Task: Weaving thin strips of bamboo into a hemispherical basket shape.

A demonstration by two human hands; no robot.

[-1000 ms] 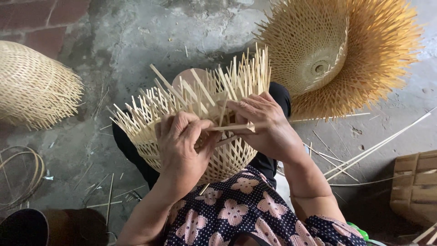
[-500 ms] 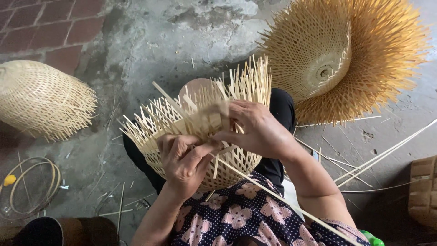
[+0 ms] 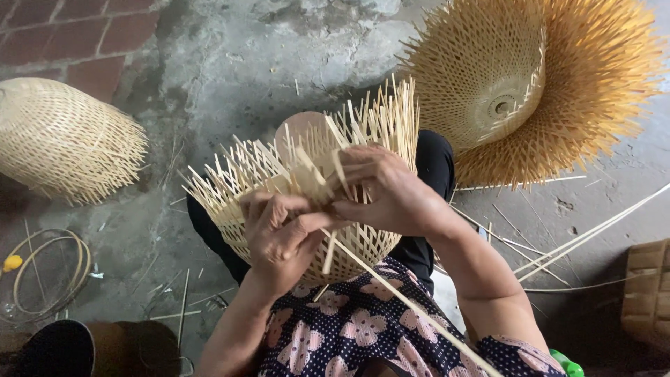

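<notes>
A half-woven bamboo basket (image 3: pixel 363 241) rests on my lap, its loose pale stakes fanning upward and to the left. My left hand (image 3: pixel 279 237) grips the near rim and pinches several stakes. My right hand (image 3: pixel 387 192) lies over the rim beside it, fingers bent around flat bamboo strips (image 3: pixel 310 178). A long thin bamboo strip (image 3: pixel 412 307) runs from between my hands down to the lower right across my flowered clothing.
A finished woven basket (image 3: pixel 63 139) lies on its side at the left. A large stack of unfinished baskets (image 3: pixel 530 84) with bristling stakes sits at the upper right. Coiled bamboo hoops (image 3: pixel 49 272) and loose strips (image 3: pixel 586 237) lie on the concrete floor.
My hands have shifted along the rim and bent stakes over. The long strip now trails down to the lower right. The camera has moved closer.
</notes>
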